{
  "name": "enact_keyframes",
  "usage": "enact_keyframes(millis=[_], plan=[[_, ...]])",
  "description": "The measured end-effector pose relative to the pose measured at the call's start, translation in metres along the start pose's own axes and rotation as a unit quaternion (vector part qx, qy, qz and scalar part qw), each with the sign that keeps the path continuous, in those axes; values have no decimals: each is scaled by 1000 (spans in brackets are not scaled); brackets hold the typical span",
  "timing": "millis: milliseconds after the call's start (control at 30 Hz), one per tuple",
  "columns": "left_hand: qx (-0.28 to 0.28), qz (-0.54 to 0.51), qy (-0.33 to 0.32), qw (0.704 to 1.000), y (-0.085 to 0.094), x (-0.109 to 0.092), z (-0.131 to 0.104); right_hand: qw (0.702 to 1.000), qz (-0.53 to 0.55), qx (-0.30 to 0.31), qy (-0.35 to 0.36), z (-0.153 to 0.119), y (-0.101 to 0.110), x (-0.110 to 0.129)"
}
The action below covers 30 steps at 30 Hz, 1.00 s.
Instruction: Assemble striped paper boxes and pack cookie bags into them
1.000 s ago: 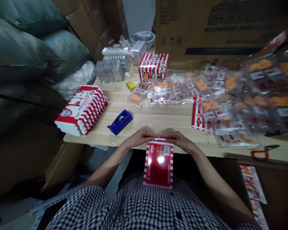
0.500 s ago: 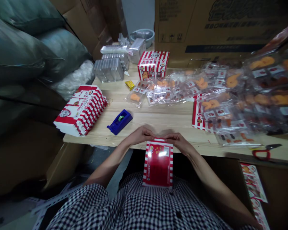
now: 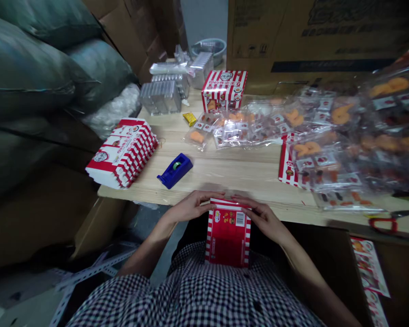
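Observation:
A red and white striped cardboard box (image 3: 229, 236) stands between my hands at the table's front edge, its lower end against my checked shirt. My left hand (image 3: 194, 205) grips its upper left corner, thumb on the near face and fingers over the top. At the upper right corner, my right hand (image 3: 261, 214) holds the same box in a like way. The near face carries small food pictures and a barcode. Beyond my left hand lies a blue tape dispenser (image 3: 175, 170) with a green roll in it.
A stack of flat striped cartons (image 3: 122, 152) is at the left. An assembled striped box (image 3: 224, 91) stands at the back, near clear plastic cases (image 3: 161, 97) and a yellow packet (image 3: 190, 119). Bagged toy food (image 3: 306, 147) covers the right side. Red-handled scissors (image 3: 383, 223) lie at the front right.
My fingers have moved from pinching the box's top middle out to its upper corners. The box's near face has tilted slightly, and the whole view has shifted a little.

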<state>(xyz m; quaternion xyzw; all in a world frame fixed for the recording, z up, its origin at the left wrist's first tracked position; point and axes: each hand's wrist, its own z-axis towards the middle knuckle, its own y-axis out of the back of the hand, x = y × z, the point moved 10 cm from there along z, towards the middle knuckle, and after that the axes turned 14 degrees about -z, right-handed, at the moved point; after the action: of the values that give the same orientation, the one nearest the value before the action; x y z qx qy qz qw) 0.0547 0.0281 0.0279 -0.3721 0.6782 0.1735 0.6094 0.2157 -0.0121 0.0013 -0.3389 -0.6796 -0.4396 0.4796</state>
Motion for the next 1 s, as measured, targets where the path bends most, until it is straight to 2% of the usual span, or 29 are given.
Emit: enact_keyframes(millis=[167,300,400,500,667,867,1000], plan=[[-49,-8,0,999,5,11,-9,1000,-12,-6,5,0,-1,3],[-50,-81,27,995,6,20,-9,1000,-27,2,11,-1,-3,4],[-75,-120,34,989,11,25,-9,1000,-24,4,3,-1,-2,1],[-94,-104,29,990,16,28,-10,1000,-4,10,-7,0,-3,-1],[-89,-53,15,995,19,24,-10,999,36,20,-22,6,-10,1],[-116,-55,-1,992,23,23,-16,998,53,-20,-34,9,-10,-5],[-166,-152,-13,974,10,28,-24,998,23,-56,-26,-3,-9,9]])
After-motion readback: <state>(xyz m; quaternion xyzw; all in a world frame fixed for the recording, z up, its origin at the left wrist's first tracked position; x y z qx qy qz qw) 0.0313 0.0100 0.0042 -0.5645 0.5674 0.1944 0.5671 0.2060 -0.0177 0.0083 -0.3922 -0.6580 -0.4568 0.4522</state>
